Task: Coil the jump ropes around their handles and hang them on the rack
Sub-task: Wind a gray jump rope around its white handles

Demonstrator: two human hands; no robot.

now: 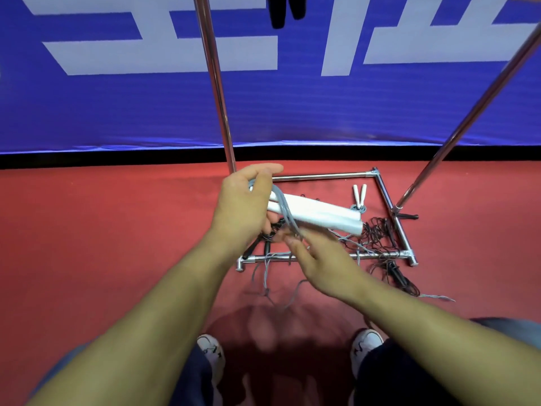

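White handles at frame centre, clamped in left hand; grey cord pinched by right hand. Mid-coil; next, another turn pulled snug.

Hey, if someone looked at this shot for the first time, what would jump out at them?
Centre frame, the left hand grips a pair of white cylindrical jump-rope handles with grey cord looped round them, while the right hand pinches that cord just below. Behind them, on the red floor, sits the chrome tube rack base, strewn with a tangle of thin black rope. A blue banner with large white lettering fills the top.
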